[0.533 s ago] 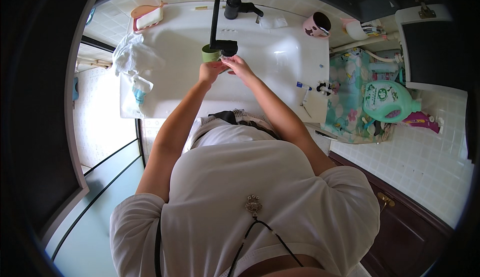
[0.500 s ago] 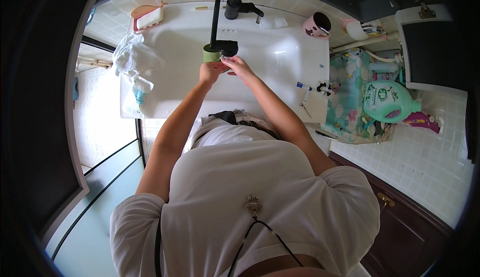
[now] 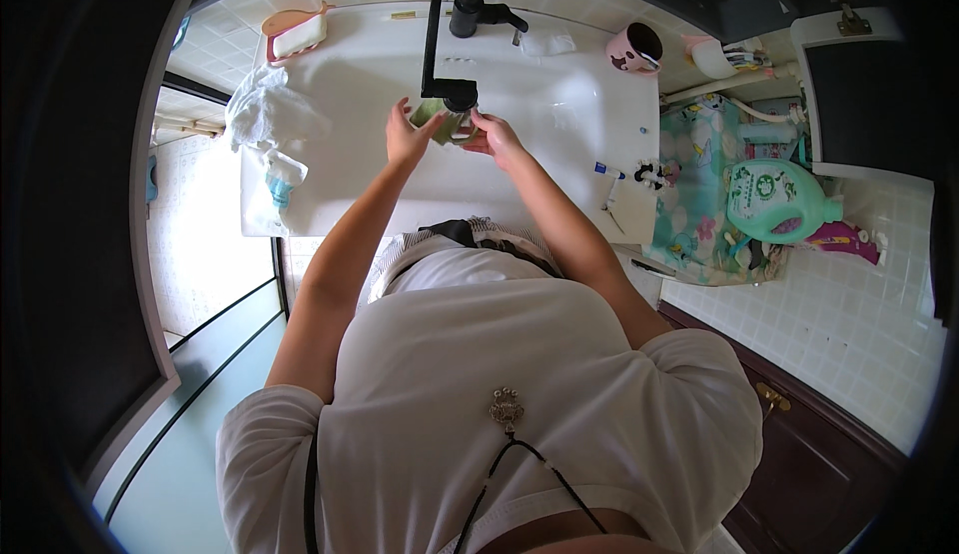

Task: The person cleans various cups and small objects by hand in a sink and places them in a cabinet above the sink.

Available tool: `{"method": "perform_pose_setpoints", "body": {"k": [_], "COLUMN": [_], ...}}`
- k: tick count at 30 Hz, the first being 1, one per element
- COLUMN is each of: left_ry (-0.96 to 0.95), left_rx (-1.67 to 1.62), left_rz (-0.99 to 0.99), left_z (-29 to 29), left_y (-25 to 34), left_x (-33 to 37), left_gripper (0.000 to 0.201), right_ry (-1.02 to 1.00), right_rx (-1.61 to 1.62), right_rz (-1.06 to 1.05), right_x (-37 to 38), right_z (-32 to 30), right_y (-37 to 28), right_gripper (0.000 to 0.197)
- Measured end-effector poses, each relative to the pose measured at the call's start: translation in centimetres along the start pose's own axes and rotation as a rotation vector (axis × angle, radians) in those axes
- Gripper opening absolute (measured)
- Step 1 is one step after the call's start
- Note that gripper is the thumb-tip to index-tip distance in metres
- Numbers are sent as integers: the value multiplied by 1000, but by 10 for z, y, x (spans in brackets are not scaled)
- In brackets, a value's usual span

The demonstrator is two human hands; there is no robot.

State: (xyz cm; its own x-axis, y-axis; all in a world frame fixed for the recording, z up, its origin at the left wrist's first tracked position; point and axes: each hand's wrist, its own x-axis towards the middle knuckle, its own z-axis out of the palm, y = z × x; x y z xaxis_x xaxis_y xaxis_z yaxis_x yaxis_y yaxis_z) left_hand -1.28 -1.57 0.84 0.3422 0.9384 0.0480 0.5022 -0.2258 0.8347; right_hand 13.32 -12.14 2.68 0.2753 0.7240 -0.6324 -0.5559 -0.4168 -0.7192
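Looks like rinsing | left hand point(image 3: 407, 141) loosely clasps tilted green cup point(image 3: 434, 120); right hand point(image 3: 499, 138) half-curled alongside, hold unclear | next likely needs steady support beneath black faucet point(image 3: 431, 49)

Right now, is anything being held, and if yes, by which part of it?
The cup: the left hand holds it by its left side. The right hand is at the cup's right side, but its exact hold cannot be told.
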Motion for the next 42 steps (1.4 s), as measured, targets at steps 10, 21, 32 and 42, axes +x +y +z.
{"method": "perform_pose_setpoints", "body": {"k": [10,21,32,42], "left_ry": [-943,-734,-785,-933], "left_rx": [-679,-1237,-1123,-457], "left_rz": [-934,-1142,-1181,-1026], "left_z": [-26,-14,-7,2], "left_y": [33,42,39,34], "left_x": [18,25,16,-11], "left_gripper": [42,50,60,79], "right_ry": [30,61,188,187], "right_rx": [-24,-510,-724,-61], "right_rz": [48,-571,-428,48], "right_x": [-11,24,7,-16], "right_z": [-2,26,15,9], "right_y": [-10,11,15,9], "right_gripper": [40,61,58,65]}}
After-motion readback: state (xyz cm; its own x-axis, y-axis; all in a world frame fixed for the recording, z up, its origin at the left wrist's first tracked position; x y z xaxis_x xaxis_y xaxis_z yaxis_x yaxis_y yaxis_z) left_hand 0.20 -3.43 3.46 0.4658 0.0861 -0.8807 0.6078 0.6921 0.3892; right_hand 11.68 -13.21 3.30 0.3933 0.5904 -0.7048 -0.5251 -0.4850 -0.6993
